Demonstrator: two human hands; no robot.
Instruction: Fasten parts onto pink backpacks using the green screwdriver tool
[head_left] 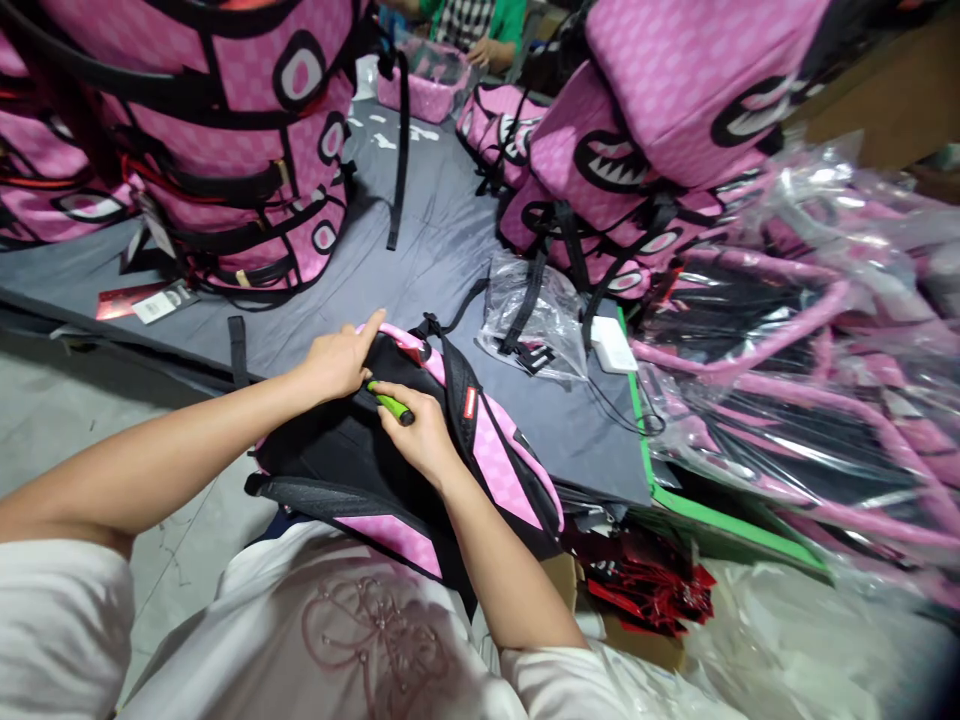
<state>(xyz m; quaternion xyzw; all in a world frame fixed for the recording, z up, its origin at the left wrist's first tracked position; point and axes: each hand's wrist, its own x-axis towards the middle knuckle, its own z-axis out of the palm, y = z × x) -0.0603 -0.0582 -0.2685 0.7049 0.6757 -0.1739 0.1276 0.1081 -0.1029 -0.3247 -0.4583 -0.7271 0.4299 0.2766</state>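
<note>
— Backpack, pink and black, lying back-panel up at the near edge of the bench, half over the lap. Propped that way to turn the top seam toward the hands.

— Left hand?

— Resting on the top edge at about 11 o'clock of the bag, fingers curled over the pink trim by the carry handle. Closed lightly on the fabric, seemingly pinning and tensioning it so it stays flat.

— And the right hand?

— Just beside the left, wrapped shut around a green tool, tip aimed at the seam under the left fingers. Kind of tool: cannot tell, mostly hidden in the grip. Held short, like a pen, probably for fine control.

— Around it?

— At 10 o'clock, a tall stack of pink bags, straps hanging, tags lying on the bench beneath. At 1 o'clock, another stack, tilted. At 2 o'clock, a crumpled clear bag and a white block with a cord. At 3 o'clock, bags in plastic wrap, heaped apart from the bare ones, likely sorted. At 12 o'clock, far off, another person's hand.
</note>
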